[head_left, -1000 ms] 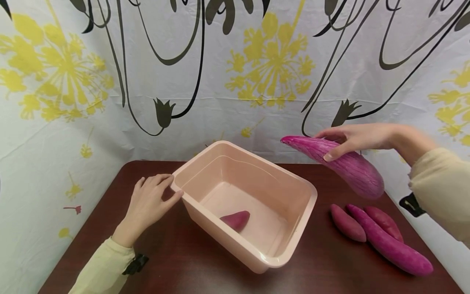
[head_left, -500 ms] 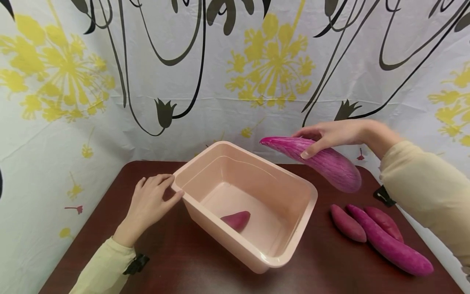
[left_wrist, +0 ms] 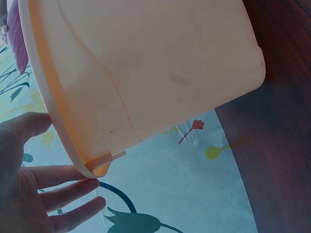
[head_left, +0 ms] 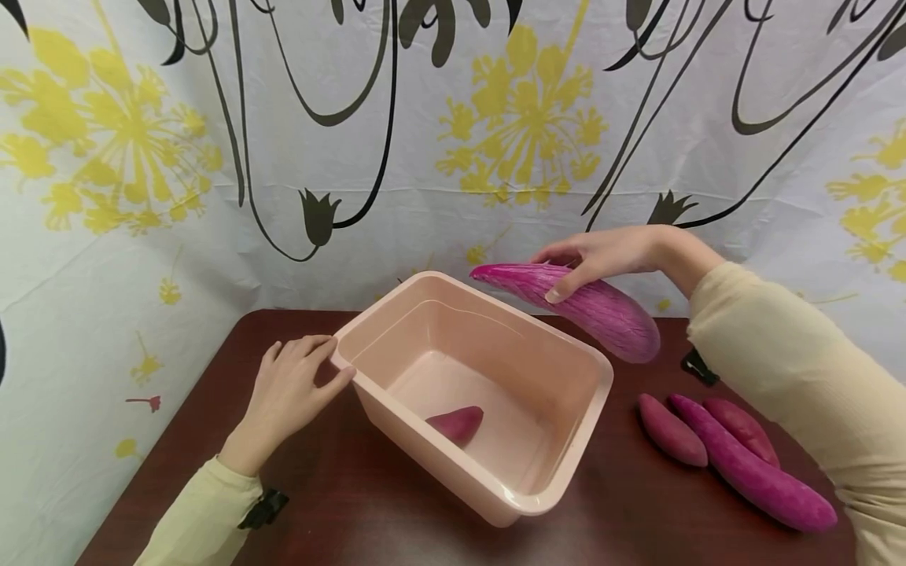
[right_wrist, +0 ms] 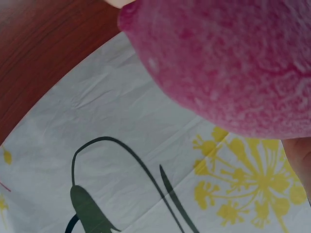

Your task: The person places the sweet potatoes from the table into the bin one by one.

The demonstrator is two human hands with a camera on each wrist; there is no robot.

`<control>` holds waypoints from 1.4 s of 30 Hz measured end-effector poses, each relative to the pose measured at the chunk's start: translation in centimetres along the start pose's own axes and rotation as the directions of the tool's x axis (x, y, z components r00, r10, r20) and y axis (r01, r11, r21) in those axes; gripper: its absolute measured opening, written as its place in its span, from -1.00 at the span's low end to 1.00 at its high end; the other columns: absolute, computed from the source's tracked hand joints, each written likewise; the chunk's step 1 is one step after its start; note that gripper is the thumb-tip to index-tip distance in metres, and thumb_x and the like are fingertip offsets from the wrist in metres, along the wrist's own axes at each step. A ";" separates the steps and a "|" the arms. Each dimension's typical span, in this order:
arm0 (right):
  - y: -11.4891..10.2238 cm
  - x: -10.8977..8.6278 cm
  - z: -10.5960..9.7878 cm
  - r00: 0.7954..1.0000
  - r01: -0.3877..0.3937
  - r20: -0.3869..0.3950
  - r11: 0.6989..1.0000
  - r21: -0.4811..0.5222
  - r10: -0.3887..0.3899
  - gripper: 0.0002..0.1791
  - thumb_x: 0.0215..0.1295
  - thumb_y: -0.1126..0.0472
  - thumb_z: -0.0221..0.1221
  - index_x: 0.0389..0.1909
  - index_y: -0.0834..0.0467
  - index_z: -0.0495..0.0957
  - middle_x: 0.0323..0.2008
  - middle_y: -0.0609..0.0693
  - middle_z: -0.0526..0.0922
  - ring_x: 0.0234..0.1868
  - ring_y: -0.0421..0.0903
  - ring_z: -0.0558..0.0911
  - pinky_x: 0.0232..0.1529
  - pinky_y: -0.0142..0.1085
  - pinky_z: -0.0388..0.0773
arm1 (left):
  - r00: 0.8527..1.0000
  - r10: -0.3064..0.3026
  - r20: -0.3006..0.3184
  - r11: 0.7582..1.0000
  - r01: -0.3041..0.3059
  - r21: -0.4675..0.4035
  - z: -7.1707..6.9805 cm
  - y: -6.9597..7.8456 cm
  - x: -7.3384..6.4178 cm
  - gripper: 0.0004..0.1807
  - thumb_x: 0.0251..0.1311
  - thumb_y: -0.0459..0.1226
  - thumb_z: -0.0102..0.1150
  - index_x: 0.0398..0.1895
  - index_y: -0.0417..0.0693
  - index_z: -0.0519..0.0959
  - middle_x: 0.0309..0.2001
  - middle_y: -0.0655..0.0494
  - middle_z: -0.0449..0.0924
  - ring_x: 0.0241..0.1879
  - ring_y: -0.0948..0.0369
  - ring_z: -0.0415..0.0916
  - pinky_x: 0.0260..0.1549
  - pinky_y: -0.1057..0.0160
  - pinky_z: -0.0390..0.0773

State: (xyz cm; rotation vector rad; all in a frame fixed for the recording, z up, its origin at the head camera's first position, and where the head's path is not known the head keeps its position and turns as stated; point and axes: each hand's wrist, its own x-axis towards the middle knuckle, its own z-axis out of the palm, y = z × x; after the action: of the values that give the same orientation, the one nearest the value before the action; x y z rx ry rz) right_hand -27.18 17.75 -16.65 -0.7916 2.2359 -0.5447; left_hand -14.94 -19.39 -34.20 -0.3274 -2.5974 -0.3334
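The tub stands mid-table, its back corner near the far edge of the table. Inside, one tuber lies beside the near-left wall. The left hand touches the tub's left corner. Three tubers lie side by side near the table's right edge. Cloth hangs behind the far edge.

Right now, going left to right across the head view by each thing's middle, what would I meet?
Left hand, pink tub, large purple vegetable in the right hand, leftmost short reddish vegetable on the table, long magenta vegetable.
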 end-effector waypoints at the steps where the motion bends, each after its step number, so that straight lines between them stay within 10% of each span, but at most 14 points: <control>1: -0.1 0.3 0.0 1.000 0.000 0.006 1.000 0.001 0.000 -0.26 0.09 -0.01 0.17 0.26 0.11 0.12 0.19 0.04 0.22 0.19 -0.04 0.18 0.12 -0.08 0.15 | 1.000 0.000 0.000 1.000 0.000 0.000 0.0 0.0 0.0 -0.41 0.00 0.05 0.11 -0.05 -0.25 0.52 -0.08 -0.12 0.46 -0.07 -0.03 0.35 -0.04 -0.21 0.11; 42: -4.2 8.8 2.4 0.989 0.103 0.111 0.992 -0.072 -0.094 -0.28 0.02 -0.05 0.21 0.22 0.05 0.20 0.07 -0.02 0.32 0.07 -0.13 0.32 0.04 -0.25 0.26 | 1.000 -0.012 0.003 1.000 0.012 -0.013 0.1 -0.1 0.1 -0.41 -0.01 0.05 0.12 -0.05 -0.23 0.52 -0.08 -0.11 0.46 -0.07 -0.03 0.35 -0.03 -0.22 0.12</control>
State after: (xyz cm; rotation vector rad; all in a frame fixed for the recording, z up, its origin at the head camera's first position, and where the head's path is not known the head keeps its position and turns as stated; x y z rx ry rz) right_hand -28.86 8.46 -20.00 -0.9533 2.1380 -0.4526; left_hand -15.11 -19.44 -34.24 -0.3167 -2.6018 -0.3539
